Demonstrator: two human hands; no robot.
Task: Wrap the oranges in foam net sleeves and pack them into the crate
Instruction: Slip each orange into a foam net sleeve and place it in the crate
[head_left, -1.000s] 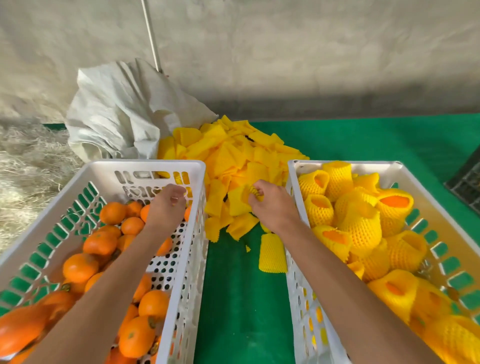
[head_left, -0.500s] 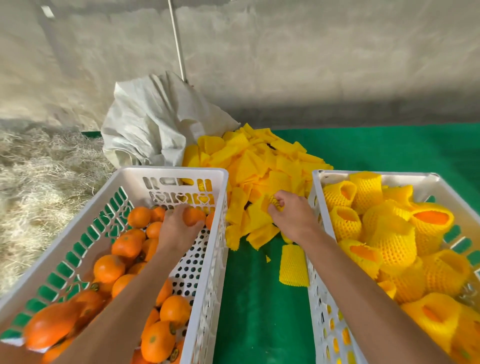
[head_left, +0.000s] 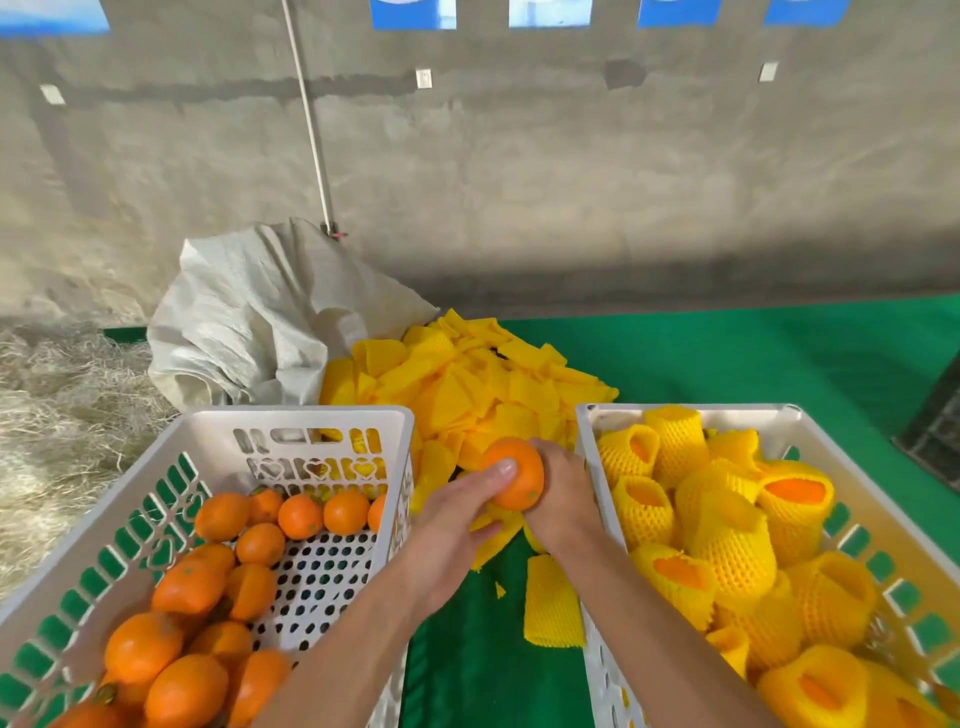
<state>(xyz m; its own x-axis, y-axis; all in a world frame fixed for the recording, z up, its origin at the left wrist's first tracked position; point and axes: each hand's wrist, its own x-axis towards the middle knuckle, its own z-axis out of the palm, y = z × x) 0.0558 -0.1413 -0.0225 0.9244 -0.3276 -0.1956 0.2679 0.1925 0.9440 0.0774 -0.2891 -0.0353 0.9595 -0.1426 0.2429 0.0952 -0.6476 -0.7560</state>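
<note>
- An orange (head_left: 511, 480) is held up between the two crates, over the green cloth (head_left: 483, 670); it is gripped by the left hand (head_left: 457, 525), whose thumb lies across its near face, presumably so that the fruit's far side is left free for a sleeve.
- The right hand (head_left: 558, 501) is curled against the orange from three o'clock; a yellow foam sleeve (head_left: 493, 525) hangs below the fruit at six o'clock; which hand holds it cannot be told, though the right is judged likelier.
- The left crate (head_left: 306, 423), at nine o'clock of the hands, holds the bare oranges (head_left: 218, 577); the right crate (head_left: 691, 413), at three o'clock, holds the wrapped oranges (head_left: 727, 540); supply and finished stock are thus kept apart, one to each hand.
- The pile of flat sleeves (head_left: 467, 384) is heaped at twelve o'clock, within reach of both hands; one stray sleeve (head_left: 550, 605) lies on the cloth at six o'clock.
- A white sack (head_left: 260, 317) is slumped at eleven o'clock, beside the pile.
- The step in hand is judged to be the sleeving of this orange; packing is well advanced.
</note>
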